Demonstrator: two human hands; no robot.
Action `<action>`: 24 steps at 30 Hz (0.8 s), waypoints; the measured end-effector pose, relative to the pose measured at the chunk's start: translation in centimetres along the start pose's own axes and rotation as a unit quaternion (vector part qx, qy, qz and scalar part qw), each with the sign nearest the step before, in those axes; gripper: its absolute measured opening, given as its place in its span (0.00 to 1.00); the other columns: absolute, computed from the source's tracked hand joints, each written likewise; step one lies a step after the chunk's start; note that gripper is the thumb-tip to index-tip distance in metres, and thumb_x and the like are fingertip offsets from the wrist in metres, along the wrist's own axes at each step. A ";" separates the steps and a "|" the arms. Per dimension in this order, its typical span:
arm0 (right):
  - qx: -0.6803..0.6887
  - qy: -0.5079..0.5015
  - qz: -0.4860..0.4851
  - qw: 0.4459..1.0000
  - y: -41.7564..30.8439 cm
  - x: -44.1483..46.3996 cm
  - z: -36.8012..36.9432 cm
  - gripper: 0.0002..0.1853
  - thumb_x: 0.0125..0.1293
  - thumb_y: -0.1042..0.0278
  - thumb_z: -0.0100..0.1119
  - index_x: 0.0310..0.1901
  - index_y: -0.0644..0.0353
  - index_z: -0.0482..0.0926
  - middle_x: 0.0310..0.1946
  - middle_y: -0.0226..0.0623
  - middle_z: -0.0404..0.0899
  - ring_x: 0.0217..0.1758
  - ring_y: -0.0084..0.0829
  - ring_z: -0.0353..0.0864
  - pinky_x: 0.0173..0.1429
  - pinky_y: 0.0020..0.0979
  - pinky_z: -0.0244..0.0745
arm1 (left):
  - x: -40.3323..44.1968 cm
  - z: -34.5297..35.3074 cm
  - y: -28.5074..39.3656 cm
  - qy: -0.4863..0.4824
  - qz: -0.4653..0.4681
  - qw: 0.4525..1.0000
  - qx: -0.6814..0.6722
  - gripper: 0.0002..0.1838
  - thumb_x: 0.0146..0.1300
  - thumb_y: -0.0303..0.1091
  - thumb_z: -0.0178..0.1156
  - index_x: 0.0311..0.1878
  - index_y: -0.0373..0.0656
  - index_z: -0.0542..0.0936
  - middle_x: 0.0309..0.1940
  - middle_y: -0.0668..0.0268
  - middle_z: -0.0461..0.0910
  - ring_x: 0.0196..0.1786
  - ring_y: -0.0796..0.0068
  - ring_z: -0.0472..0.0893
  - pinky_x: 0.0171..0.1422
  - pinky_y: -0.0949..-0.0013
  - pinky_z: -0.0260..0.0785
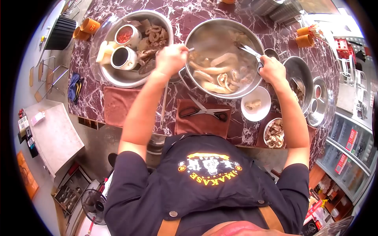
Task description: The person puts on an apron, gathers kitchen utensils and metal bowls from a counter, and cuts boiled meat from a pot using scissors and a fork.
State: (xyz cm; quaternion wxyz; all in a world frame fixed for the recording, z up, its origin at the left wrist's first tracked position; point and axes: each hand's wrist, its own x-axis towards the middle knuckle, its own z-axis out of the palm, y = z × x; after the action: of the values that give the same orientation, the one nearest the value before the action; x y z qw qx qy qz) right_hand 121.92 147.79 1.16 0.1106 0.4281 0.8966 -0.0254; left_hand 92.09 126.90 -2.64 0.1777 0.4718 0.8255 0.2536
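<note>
A large steel pot (219, 95) of cloudy, steaming broth holds pale lengths of offal (224, 60). At its left rim, my left hand (172, 59) is closed around a metal utensil (191, 49); only a short tip shows, so its kind is hidden. My right hand (272, 70) grips scissors (249, 50) by their dark handles, with the blades reaching over the pot's right side. A second pair of scissors (206, 111) lies spread on a brown cloth (201, 128). Below the right forearm are a white bowl (256, 114) with a pale piece and a bowl of cut pieces (274, 133).
A steel basin (134, 83) of cooked meats and two sauce jars stands at left. To the right are a deep steel pan (303, 65), a steel tray (321, 114) and orange cups (305, 41) with skewers. Another brown cloth (118, 104) lies near the table's front edge.
</note>
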 end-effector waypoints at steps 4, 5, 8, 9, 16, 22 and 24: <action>0.032 -0.019 0.009 0.999 1.2 -0.5 -0.4 0.17 0.60 0.65 0.55 0.51 0.51 0.80 0.45 0.45 0.83 0.53 0.45 0.82 0.58 0.43 0.76 | -1.1 4.0 2.2 -0.020 -0.050 0.998 -0.018 0.11 0.64 0.40 0.59 0.43 0.49 0.86 0.42 0.58 0.86 0.47 0.54 0.84 0.54 0.56 0.76; 0.033 -0.033 0.012 0.999 1.3 -1.2 -0.8 0.18 0.59 0.65 0.56 0.52 0.49 0.80 0.46 0.44 0.83 0.55 0.43 0.81 0.59 0.42 0.75 | -0.8 4.9 2.9 -0.027 -0.048 0.998 -0.009 0.11 0.64 0.40 0.59 0.44 0.50 0.86 0.42 0.58 0.86 0.47 0.54 0.84 0.54 0.56 0.75; 0.040 -0.051 0.006 0.998 2.7 -2.2 -2.6 0.21 0.58 0.63 0.59 0.55 0.46 0.79 0.48 0.41 0.82 0.56 0.40 0.80 0.60 0.40 0.74 | 0.7 6.6 4.8 -0.055 -0.067 0.996 0.009 0.11 0.64 0.39 0.58 0.45 0.51 0.86 0.42 0.59 0.86 0.48 0.53 0.84 0.55 0.56 0.75; 0.031 -0.061 0.006 0.998 3.1 -2.5 -3.6 0.21 0.58 0.64 0.59 0.56 0.46 0.78 0.48 0.41 0.82 0.56 0.40 0.80 0.60 0.39 0.74 | 1.2 7.0 5.0 -0.078 -0.088 0.993 0.020 0.12 0.64 0.39 0.57 0.46 0.51 0.86 0.42 0.59 0.86 0.48 0.53 0.84 0.55 0.56 0.75; 0.005 -0.038 -0.125 0.991 3.6 1.8 0.9 0.24 0.55 0.65 0.62 0.57 0.47 0.77 0.46 0.38 0.80 0.56 0.41 0.79 0.58 0.40 0.75 | 5.6 13.4 2.7 -0.137 -0.148 0.974 -0.101 0.14 0.64 0.39 0.61 0.48 0.47 0.87 0.38 0.59 0.87 0.44 0.63 0.86 0.51 0.61 0.76; 0.022 0.048 -0.185 0.981 5.7 -0.5 -0.2 0.27 0.54 0.64 0.65 0.59 0.45 0.77 0.48 0.36 0.80 0.58 0.41 0.78 0.59 0.41 0.75 | 2.5 12.1 1.9 -0.109 -0.168 0.849 -0.490 0.08 0.68 0.30 0.63 0.46 0.38 0.86 0.29 0.75 0.80 0.27 0.88 0.69 0.31 0.80 0.61; 0.027 0.052 -0.182 0.982 5.9 -1.6 -1.9 0.27 0.54 0.66 0.66 0.59 0.45 0.77 0.48 0.36 0.79 0.57 0.40 0.78 0.59 0.40 0.75 | 1.5 11.0 2.0 -0.120 -0.143 0.817 -0.546 0.08 0.69 0.29 0.62 0.47 0.38 0.85 0.32 0.75 0.81 0.28 0.89 0.70 0.32 0.81 0.61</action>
State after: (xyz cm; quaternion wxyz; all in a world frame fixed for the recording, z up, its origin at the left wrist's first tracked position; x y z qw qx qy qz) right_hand 127.14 150.61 3.70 0.0462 0.2616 0.9629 -0.0467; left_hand 98.59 131.84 -10.41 0.5381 0.2003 0.5819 0.5760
